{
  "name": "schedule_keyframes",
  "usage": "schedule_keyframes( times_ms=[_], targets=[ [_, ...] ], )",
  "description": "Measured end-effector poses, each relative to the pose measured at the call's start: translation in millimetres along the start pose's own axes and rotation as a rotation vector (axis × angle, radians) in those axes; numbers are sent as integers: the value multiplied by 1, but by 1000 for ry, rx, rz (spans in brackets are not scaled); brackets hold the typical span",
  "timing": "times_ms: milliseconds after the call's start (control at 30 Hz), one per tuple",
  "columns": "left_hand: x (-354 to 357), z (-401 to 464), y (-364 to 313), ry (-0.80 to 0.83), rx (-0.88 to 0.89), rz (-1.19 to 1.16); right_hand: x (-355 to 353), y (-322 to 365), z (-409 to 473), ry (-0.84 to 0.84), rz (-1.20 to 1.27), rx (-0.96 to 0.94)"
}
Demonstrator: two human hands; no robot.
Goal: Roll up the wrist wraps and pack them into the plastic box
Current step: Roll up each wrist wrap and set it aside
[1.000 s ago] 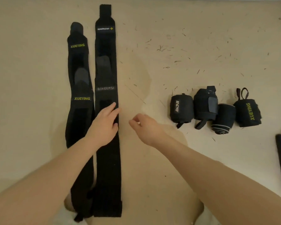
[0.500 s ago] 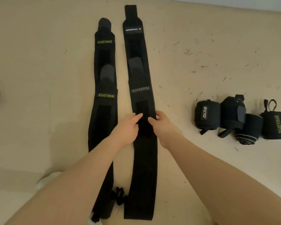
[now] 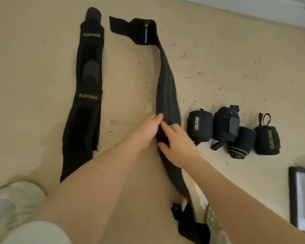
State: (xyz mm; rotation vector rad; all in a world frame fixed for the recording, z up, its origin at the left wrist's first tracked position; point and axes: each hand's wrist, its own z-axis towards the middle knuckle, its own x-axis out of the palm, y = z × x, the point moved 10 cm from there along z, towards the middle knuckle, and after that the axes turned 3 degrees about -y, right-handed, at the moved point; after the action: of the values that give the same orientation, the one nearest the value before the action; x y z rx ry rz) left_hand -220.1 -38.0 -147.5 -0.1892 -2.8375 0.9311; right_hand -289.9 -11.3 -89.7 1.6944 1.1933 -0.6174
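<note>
Both hands [image 3: 163, 136] pinch the twisted black wrap [image 3: 166, 95] beside the flat XUEYING wrap [image 3: 88, 95].

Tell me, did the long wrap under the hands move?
Yes. The unrolled BOKEERSI wrap got lifted and twisted by both hands, swinging right toward the INCYO roll, away from the flat XUEYING wrap.

XUEYING twice on flat wrap [image 3: 88, 81]; XUEYING, INCYO on rolled wraps [image 3: 267, 140] [image 3: 199, 126].

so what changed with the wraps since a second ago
Both the left hand and the right hand took hold of the unrolled right-hand wrap and lifted its middle, twisting it, its far end flopped sideways. The XUEYING wrap and four rolled wraps stayed put.
</note>
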Motion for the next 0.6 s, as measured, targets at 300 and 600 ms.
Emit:
schedule_keyframes(
  times_ms=[300,600],
  targets=[
    [-12,-58,-6,-230,670,1296,27,-17,-27,33,18,59],
    [-4,-21,16,-63,533,1682,31,-24,-46,11,34,49]
  ],
)
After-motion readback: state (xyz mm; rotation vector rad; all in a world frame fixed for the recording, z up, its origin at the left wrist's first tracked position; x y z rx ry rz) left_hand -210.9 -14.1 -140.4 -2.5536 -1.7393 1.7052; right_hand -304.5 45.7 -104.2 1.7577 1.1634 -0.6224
